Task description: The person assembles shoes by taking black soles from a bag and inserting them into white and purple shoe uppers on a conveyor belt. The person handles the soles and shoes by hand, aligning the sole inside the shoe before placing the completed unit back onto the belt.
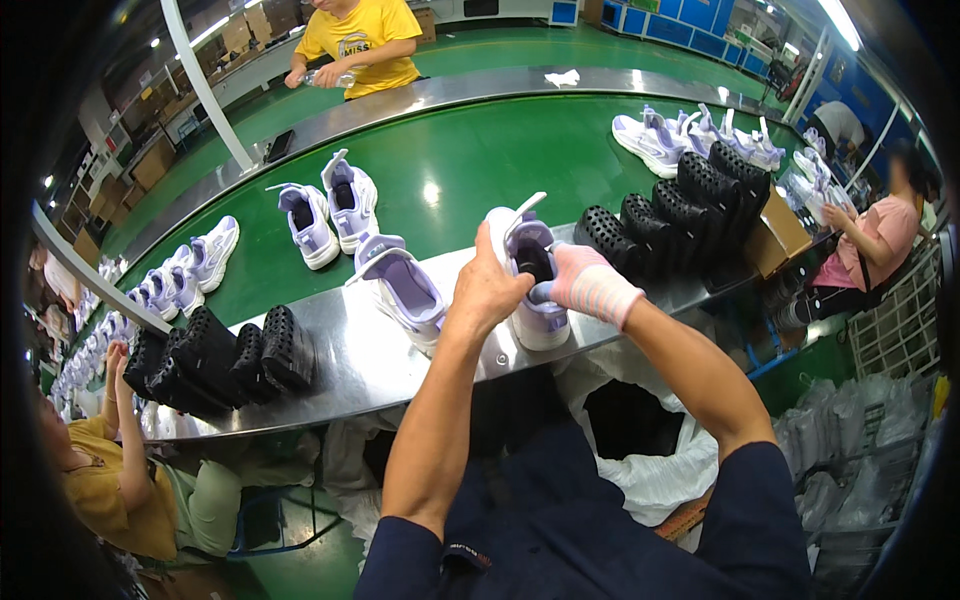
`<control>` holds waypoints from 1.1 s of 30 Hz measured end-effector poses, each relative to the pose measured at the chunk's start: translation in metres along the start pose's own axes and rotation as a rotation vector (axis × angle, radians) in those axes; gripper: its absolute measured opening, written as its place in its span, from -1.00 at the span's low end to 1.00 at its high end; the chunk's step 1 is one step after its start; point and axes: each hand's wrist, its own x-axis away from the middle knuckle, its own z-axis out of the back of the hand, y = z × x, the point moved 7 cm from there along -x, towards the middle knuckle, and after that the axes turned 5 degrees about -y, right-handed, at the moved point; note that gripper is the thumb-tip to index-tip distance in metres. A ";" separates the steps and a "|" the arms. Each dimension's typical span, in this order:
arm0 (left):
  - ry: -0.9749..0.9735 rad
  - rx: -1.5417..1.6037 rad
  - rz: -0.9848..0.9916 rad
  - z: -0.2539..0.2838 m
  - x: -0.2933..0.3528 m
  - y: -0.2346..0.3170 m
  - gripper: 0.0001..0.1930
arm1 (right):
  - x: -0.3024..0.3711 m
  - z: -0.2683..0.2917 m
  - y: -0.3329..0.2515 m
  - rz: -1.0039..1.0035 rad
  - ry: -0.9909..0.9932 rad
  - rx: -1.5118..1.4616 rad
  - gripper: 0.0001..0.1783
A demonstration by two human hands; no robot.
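Note:
A white and lavender sneaker [543,328] stands on the metal edge of the worktable, heel toward me and tongue raised. My bare left hand [487,285] grips its left side, thumb at the collar. My right hand [592,282], in a pink and grey striped glove, is closed at the right side of the collar, fingertips inside the opening. A dark lining or insole [535,263] shows in there; whether the right fingers pinch anything is hidden. Just left of my left hand stands another lavender sneaker [408,290], its tongue pulled up.
Black perforated shoe-shaped pieces [205,358] line the edge at left, and more black pieces [655,222] at right. A sneaker pair [330,212] stands on the green belt [470,150]. Below hangs a white sack [640,470]. Co-workers sit left and right; one person [365,45] stands opposite.

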 end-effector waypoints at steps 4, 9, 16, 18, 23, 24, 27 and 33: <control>0.039 -0.145 0.216 -0.011 -0.004 -0.018 -0.23 | -0.034 -0.019 0.007 -0.032 0.141 0.123 -0.68; 0.073 -0.334 0.233 -0.007 -0.012 -0.036 -0.49 | -0.042 -0.026 -0.006 -0.179 0.251 0.092 -0.74; 0.667 -0.674 -0.198 0.054 0.137 0.025 -0.41 | -0.049 -0.026 0.014 -0.155 0.164 0.237 -0.71; 0.488 -0.611 0.008 0.069 0.116 -0.027 -0.44 | -0.052 -0.026 -0.006 -0.090 0.145 0.256 -0.72; 0.124 -0.340 -0.120 0.051 0.074 -0.065 -0.44 | -0.069 -0.023 -0.040 0.007 0.135 0.177 -0.69; 0.102 -0.295 -0.131 0.051 0.079 -0.048 -0.38 | -0.070 -0.022 -0.035 0.034 0.117 0.161 -0.67; 0.139 -0.227 -0.239 0.081 0.120 -0.033 -0.39 | -0.061 -0.020 -0.031 0.143 0.029 0.045 -0.51; 1.145 -0.734 -0.038 0.290 0.247 -0.077 -0.78 | 0.024 0.043 -0.034 0.297 0.378 -0.213 -0.63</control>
